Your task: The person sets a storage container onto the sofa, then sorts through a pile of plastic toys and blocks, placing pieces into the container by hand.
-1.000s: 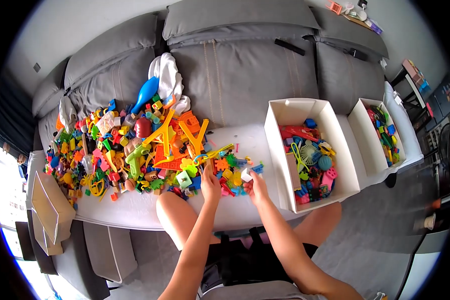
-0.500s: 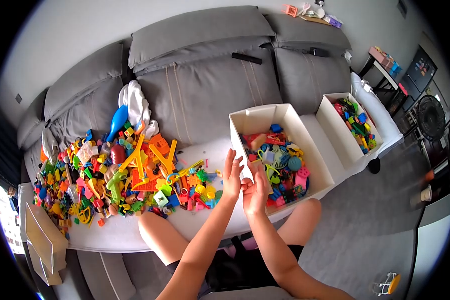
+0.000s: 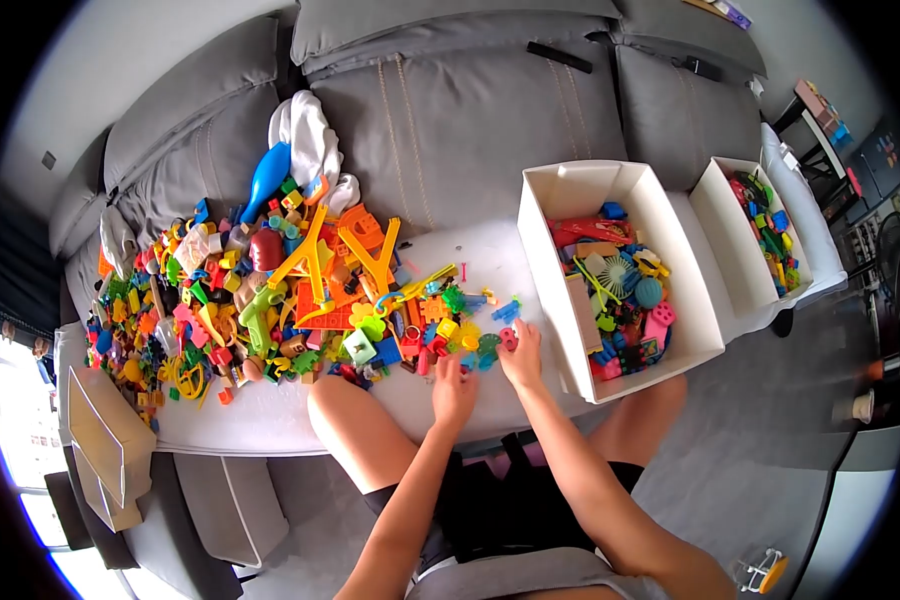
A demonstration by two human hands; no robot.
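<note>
At the right end of a large toy pile (image 3: 230,300), both hands are low over the seat. My right hand (image 3: 523,362) has its thumb and fingertips around a small pink toy piece (image 3: 509,339). A teal round toy piece (image 3: 487,350) lies between the hands. My left hand (image 3: 454,394) is beside small red and pink pieces, fingers apart and slightly bent, with nothing visible in them. Close by are a yellow block (image 3: 447,328), blue translucent pieces (image 3: 507,311) and a pale green cube (image 3: 359,347).
A white box (image 3: 685,335) of mixed toys stands right of my hands, with a second white box (image 3: 715,200) beyond. A grey sofa back (image 3: 470,130) rises behind. An open cardboard box (image 3: 100,430) is at the far left. Orange Y-shaped pieces (image 3: 375,255) top the pile.
Both hands have moved from beside the white box down to the small pieces at the pile's right end. A light-coloured flat piece now lies inside the box's left side. The view has shifted.
</note>
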